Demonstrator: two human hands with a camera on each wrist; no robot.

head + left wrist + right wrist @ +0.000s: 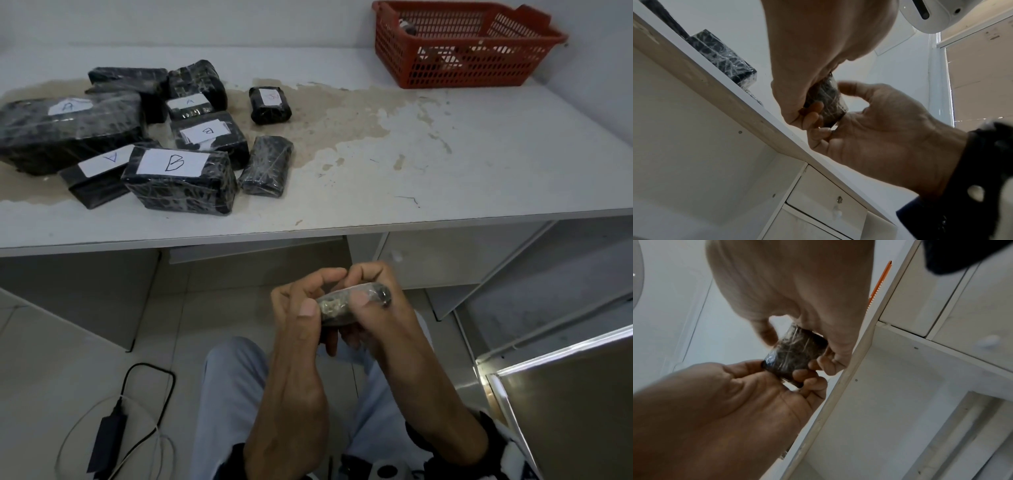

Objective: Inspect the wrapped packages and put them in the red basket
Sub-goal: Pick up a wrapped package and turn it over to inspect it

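1. A small wrapped package (pixel 346 305) is held in front of the person's lap, below the bench (pixel 445 164) edge. It is a short dark lump bound in clear, crinkled film that catches the light; its near face looks greyish and mottled, and no label shows on it.
2. The left hand (pixel 301 308) grips one end of it, thumb on top and fingers curled beneath.
3. The right hand (pixel 376 301) grips the other end the same way, thumb pressed on the film.
4. In the right wrist view the package (pixel 795 353) shows black under glossy film creases, pinched between both hands.
5. On the bench's left part lies a cluster of black film-wrapped packages (pixel 144 137), several with white paper labels marked A or B; the nearest large one (pixel 181 181) bears a bold B.
6. The red basket (pixel 466 44) stands at the bench's far right corner, well apart from the cluster, with something wrapped partly visible inside it.
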